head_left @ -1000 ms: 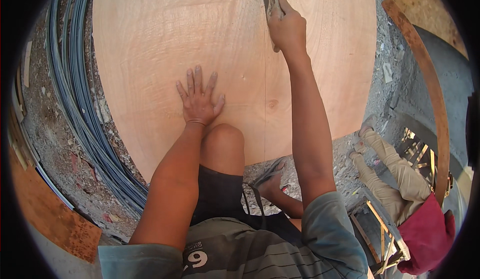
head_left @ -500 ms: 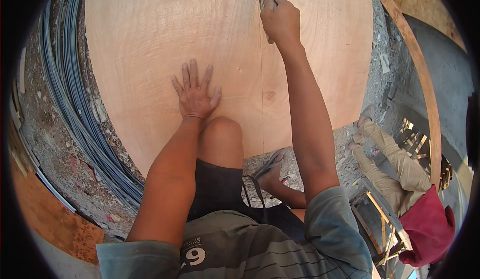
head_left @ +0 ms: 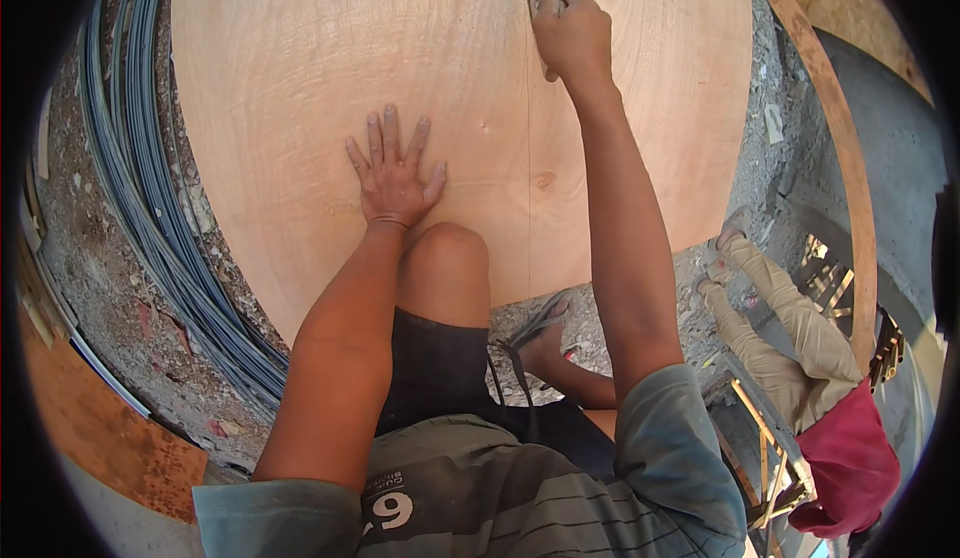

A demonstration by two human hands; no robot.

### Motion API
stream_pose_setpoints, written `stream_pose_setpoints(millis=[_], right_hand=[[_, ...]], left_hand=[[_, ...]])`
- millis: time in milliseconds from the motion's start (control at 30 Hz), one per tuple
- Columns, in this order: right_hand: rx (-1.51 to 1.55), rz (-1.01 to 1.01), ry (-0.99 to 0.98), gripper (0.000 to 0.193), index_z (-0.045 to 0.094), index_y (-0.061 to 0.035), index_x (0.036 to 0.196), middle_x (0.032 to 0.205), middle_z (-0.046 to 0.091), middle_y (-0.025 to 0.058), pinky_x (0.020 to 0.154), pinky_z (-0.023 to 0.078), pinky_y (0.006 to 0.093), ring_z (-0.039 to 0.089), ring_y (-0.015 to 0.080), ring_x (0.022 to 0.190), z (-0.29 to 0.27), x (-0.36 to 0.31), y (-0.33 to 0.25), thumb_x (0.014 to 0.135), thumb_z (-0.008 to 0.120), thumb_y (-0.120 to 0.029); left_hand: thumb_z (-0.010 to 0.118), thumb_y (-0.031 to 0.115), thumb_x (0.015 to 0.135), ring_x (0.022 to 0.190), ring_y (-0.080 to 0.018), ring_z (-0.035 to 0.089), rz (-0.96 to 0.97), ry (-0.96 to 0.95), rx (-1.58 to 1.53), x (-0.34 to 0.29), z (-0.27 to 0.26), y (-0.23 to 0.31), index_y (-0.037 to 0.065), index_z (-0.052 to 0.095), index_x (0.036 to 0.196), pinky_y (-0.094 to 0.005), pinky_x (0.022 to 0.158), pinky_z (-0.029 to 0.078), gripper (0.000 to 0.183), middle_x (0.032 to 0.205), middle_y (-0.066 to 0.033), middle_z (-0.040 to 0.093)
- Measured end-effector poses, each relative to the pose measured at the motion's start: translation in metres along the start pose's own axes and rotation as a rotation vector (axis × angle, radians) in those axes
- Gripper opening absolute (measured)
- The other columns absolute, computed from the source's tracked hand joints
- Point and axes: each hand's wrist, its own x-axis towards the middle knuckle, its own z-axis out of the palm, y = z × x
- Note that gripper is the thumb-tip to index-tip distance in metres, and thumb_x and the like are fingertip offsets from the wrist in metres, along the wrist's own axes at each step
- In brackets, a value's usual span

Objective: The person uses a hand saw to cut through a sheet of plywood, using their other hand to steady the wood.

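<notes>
A broad sheet of pale plywood [head_left: 310,68] lies in front of me, with a thin dark line running along it toward its near edge. My left hand [head_left: 398,188] is pressed flat on the sheet left of that line, fingers spread, holding nothing. At the far end of the line, my right hand [head_left: 578,40] is closed around the worn, pale handle of a handsaw [head_left: 546,0]. Only a short piece of its dark blade shows; the rest runs out of view at the top. My left knee [head_left: 446,258] rests at the sheet's near edge.
Bundled steel bars [head_left: 140,158] curve along the left over rubble-strewn ground. A long wooden strip [head_left: 845,148] stands at the right beside a grey concrete surface [head_left: 890,128]. Lower right, a person in a red top [head_left: 850,458] and tan trousers is close to scrap wood.
My right hand has drawn slightly back toward me with the handsaw. My left hand stays flat on the plywood. The whole view has shifted a little.
</notes>
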Motion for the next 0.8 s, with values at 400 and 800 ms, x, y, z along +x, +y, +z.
stream_pose_setpoints(millis=[400,800], right_hand=[[0.043,-0.019,0.067,0.051,0.058,-0.0104,0.152,0.086,0.075,0.0246,0.069,0.059,0.0401,0.072,0.0348,0.066,-0.01,0.007,0.011,0.102,0.052,-0.016],[0.046,-0.134,0.165,0.05,0.058,-0.007,0.151,0.092,0.075,0.0286,0.064,0.058,0.0384,0.075,0.0366,0.071,0.003,-0.061,0.05,0.101,0.056,-0.011]], left_hand=[[0.066,0.055,0.09,0.163,-0.0419,0.016,-0.01,0.0,-0.026,0.009,0.003,0.006,0.032,0.042,0.163,-0.073,0.125,0.004,0.08,0.176,-0.0174,0.021],[0.066,0.057,0.09,0.163,-0.0409,0.016,-0.018,0.003,-0.011,0.008,-0.002,0.002,0.033,0.042,0.163,-0.0729,0.124,0.005,0.08,0.176,-0.0166,0.022]])
